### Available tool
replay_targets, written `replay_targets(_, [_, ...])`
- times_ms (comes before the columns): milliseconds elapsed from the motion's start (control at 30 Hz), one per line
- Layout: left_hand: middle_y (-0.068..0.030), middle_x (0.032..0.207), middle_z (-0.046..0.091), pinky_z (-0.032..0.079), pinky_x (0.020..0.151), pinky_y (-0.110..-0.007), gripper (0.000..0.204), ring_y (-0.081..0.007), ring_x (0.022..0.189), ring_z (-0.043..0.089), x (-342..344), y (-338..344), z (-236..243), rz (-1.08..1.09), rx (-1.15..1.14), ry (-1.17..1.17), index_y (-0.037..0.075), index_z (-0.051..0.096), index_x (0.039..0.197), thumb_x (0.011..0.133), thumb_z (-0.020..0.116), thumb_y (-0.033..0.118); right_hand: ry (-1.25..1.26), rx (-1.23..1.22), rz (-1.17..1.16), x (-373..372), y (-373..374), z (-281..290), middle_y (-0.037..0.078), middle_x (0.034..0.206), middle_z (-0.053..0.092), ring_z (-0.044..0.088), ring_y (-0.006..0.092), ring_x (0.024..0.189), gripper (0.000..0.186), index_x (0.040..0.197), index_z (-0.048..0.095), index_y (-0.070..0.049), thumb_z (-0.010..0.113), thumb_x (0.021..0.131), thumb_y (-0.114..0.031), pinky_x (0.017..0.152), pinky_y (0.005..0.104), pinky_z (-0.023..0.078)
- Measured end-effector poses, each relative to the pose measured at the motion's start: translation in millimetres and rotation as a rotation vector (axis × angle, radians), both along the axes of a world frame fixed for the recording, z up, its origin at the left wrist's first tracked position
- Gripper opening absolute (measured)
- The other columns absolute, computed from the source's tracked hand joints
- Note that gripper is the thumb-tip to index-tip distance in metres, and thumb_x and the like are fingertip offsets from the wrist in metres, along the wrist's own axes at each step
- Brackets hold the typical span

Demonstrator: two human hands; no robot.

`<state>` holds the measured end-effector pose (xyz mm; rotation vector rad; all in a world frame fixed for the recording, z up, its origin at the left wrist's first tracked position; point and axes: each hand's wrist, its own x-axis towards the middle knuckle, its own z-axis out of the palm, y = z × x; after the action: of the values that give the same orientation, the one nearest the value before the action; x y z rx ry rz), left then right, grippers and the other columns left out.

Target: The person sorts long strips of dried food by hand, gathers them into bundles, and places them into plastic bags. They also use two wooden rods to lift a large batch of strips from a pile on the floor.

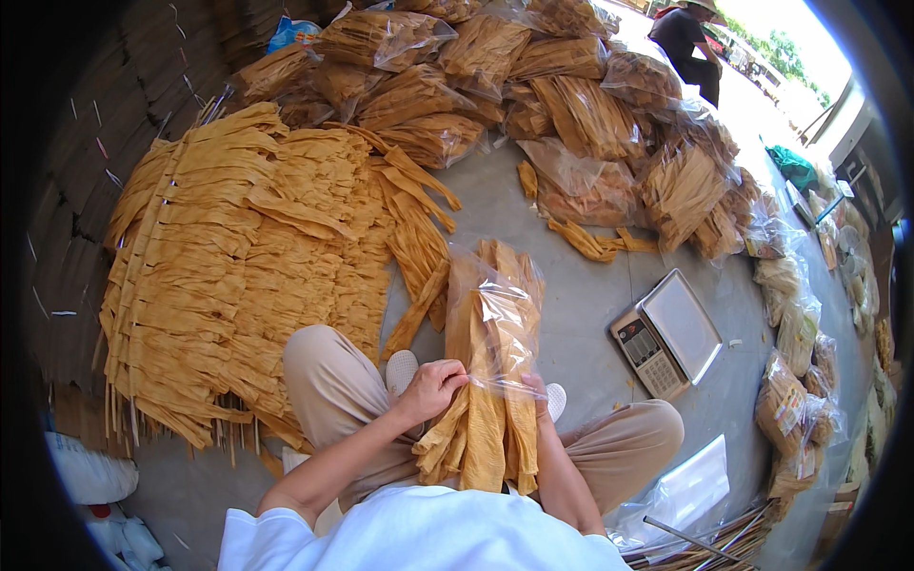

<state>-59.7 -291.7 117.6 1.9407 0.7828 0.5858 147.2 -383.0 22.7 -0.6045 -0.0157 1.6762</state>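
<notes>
Between my knees stands a bundle of long yellow-brown dried strips point(486, 433), which look like tofu skin. A clear plastic bag point(495, 305) covers its far part, while the near ends stick out of the bag's mouth. My left hand point(433, 390) is closed, pinching the left side of the bag's rim. On the other side my right hand point(536, 392) grips the bag's edge against the strips; its fingers are partly hidden. To the left lies a broad, thick pile of the same strips point(238, 257), hung in rows over thin sticks.
Filled clear bags point(581, 114) are heaped along the back and right. A scale point(666, 333) with a metal tray sits on the grey floor at right. Flat plastic bags point(681, 485) and thin sticks point(724, 542) lie at lower right. Another person point(687, 48) is at the far right.
</notes>
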Motion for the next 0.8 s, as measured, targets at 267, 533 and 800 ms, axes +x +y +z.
replay_targets(267, [-0.0161,0.075,0.052,0.043,0.066,-0.038,0.012,-0.0341,0.074,0.053,14.0,-39.1,47.7,-0.143,0.108,-0.091,-0.002,0.05,0.081,0.085,0.056,0.007,-0.191,0.008,-0.131,16.9,18.7,-35.7,0.01,0.099,0.062,0.062,0.0192,0.084,0.047,0.119,0.051,0.0,0.064,0.078,-0.02,0.074,0.0313,0.052])
replay_targets(533, [-0.0154,0.076,0.053,0.043,0.068,-0.039,0.012,-0.0328,0.075,0.054,-1.9,-47.6,33.7,-0.123,0.086,-0.094,-0.001,0.051,0.081,0.084,0.057,0.009,-0.356,-0.1,-0.063,-3.4,-13.1,31.3,0.01,0.1,0.062,0.061,0.0189,0.085,0.052,0.124,0.048,-0.001,0.065,0.078,-0.019,0.074,0.0304,0.051])
replay_targets(800, [-0.015,0.075,0.052,0.042,0.067,-0.039,0.012,-0.0334,0.075,0.052,0.7,-46.2,41.6,-0.235,0.187,-0.076,-0.002,0.051,0.079,0.082,0.059,0.007,-0.509,-0.11,-0.017,-7.7,-3.5,41.6,0.011,0.101,0.061,0.06,0.0185,0.086,0.058,0.128,0.044,-0.002,0.065,0.077,-0.018,0.075,0.0295,0.05])
